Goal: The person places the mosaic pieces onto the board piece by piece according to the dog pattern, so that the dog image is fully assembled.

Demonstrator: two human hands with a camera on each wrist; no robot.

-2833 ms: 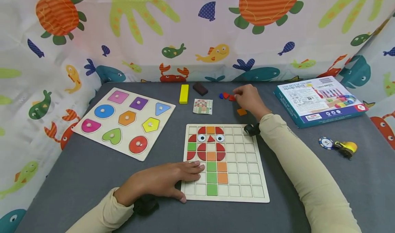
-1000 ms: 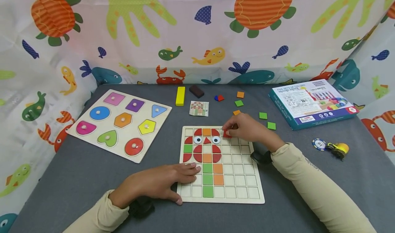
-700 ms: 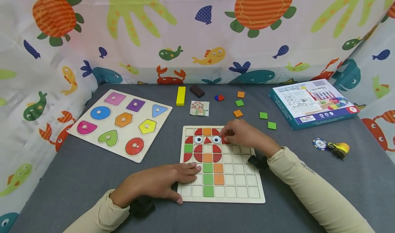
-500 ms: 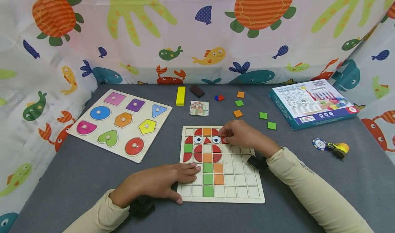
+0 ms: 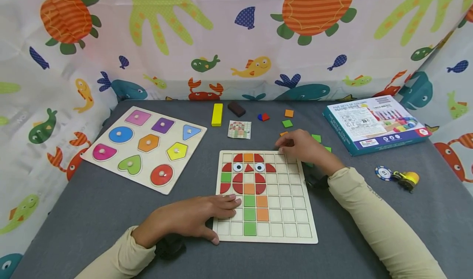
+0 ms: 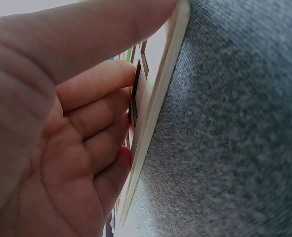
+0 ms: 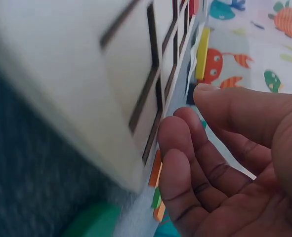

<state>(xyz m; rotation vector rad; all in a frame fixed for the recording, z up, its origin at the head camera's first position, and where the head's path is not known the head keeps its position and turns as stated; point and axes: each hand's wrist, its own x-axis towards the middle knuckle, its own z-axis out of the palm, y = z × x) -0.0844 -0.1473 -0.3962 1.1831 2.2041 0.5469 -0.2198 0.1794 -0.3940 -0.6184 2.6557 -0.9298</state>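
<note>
A wooden grid board (image 5: pixel 290 203) lies on the grey table, partly filled with red, green and orange tiles and two eye pieces. My left hand (image 5: pixel 196 215) rests on its left side, fingers extended over the lower cells and thumb by the near edge. The left wrist view shows the thumb and fingertips against the board (image 6: pixel 153 111). Over the board's far right corner, my right hand (image 5: pixel 304 149) hovers with loosely bent fingers. The right wrist view shows nothing between that hand's thumb and fingers. A red curved tile (image 5: pixel 271 168) sits beside the right eye piece (image 5: pixel 260 167).
Loose orange (image 5: pixel 289 113) and green tiles (image 5: pixel 287 123) lie beyond the board, with small blue and red pieces (image 5: pixel 265 117). A picture card (image 5: pixel 239 129), yellow block (image 5: pixel 217 114) and dark block (image 5: pixel 236 109) are nearby. A shape puzzle (image 5: pixel 173 129) lies left, a box (image 5: pixel 377 125) right.
My right hand has carried a red tile from the loose pieces onto the board, let it go beside the right eye piece, and moved away to the far right. My left hand stays put.
</note>
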